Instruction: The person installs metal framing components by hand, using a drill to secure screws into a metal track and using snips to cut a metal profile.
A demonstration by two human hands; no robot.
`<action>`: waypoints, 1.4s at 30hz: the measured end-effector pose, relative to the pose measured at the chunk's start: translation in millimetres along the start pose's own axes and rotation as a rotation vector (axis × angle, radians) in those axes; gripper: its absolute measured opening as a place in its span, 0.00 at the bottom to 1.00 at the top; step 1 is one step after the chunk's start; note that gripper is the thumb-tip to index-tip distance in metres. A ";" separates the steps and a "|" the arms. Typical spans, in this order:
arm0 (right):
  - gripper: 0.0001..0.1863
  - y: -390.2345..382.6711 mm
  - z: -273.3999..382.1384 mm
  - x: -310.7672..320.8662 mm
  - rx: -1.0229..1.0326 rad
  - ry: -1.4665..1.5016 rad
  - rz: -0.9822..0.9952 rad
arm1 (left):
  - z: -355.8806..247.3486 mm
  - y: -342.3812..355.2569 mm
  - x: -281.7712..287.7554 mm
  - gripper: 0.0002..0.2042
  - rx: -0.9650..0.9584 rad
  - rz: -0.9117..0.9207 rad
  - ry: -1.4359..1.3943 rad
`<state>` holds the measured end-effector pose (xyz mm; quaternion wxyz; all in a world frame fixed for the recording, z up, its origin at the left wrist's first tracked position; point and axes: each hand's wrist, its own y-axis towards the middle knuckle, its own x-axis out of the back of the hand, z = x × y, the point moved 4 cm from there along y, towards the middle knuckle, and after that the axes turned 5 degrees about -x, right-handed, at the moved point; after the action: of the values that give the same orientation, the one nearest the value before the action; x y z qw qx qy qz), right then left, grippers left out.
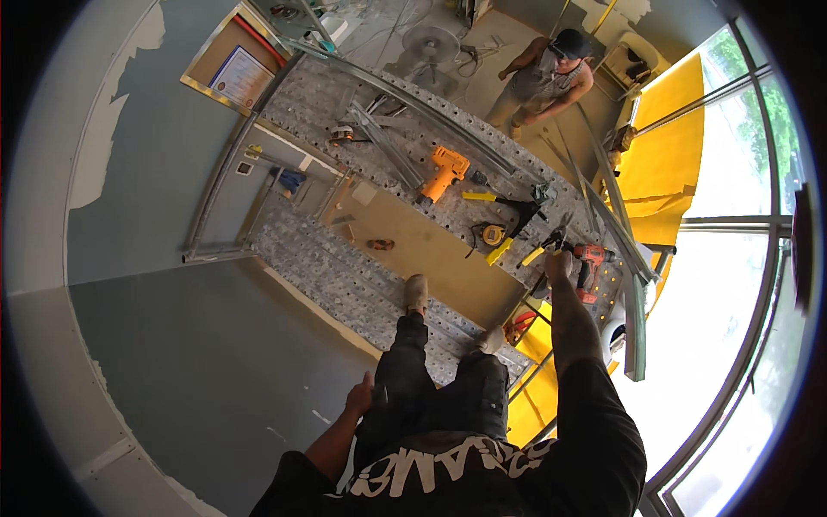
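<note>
My right hand reaches to the right end of the raised perforated platform, its fingers closed at a pair of yellow-handled snips with dark jaws. Just right of it lies a red cordless drill. Beside my left thigh is my left hand, loosely closed, thumb pointing up, with nothing visible in it. To the left of the snips lie a yellow tape measure and a black hammer-like tool with yellow grips. An orange power tool sits farther left on the platform.
My feet are on a lower perforated plank. Long metal channels stick out at the right, by yellow sheeting and windows. Another person stands beyond the platform, near a standing fan. A small brown object lies below.
</note>
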<state>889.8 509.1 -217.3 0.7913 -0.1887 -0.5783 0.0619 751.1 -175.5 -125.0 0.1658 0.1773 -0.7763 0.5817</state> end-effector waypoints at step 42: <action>0.24 -457.9 -228.4 388.2 0.231 0.009 0.421 | -266.0 -212.4 106.8 0.27 -0.688 0.741 -0.799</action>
<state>1174.6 158.1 239.0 0.7798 -0.2134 -0.5119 0.2905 770.0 16.3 175.2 -0.3006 0.0371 -0.9301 0.2076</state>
